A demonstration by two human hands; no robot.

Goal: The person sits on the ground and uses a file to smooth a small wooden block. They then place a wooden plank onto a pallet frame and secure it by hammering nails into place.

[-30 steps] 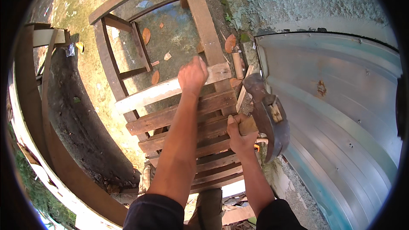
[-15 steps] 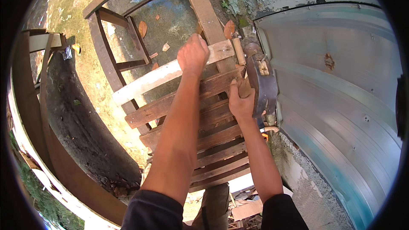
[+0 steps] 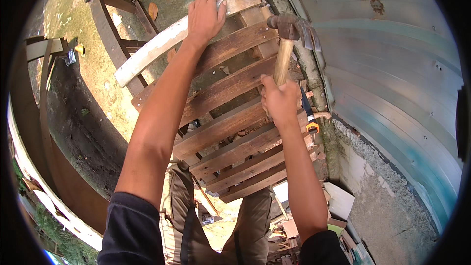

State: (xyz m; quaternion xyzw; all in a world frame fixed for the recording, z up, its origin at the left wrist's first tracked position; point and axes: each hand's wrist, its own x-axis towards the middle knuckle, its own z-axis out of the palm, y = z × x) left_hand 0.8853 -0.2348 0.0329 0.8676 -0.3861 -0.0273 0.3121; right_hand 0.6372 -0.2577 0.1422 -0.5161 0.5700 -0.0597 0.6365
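Beside metal sheeting (image 3: 387, 68), a hammer (image 3: 283, 55) is gripped by the right hand (image 3: 280, 99), a pale slat (image 3: 169, 36) by the left hand (image 3: 203, 19).

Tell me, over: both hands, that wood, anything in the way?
Left hand on pale board. Right hand holding hammer by its handle. Left forearm partly hides the dark slats.

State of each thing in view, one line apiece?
Left hand: on pale board, grip unclear
Right hand: closed around hammer
Hammer: held by its handle
Pale board: lying across wooden frame
Brown slats: in a row, gaps between
Leaf: brown, on ground
Metal sheet: rust-spotted
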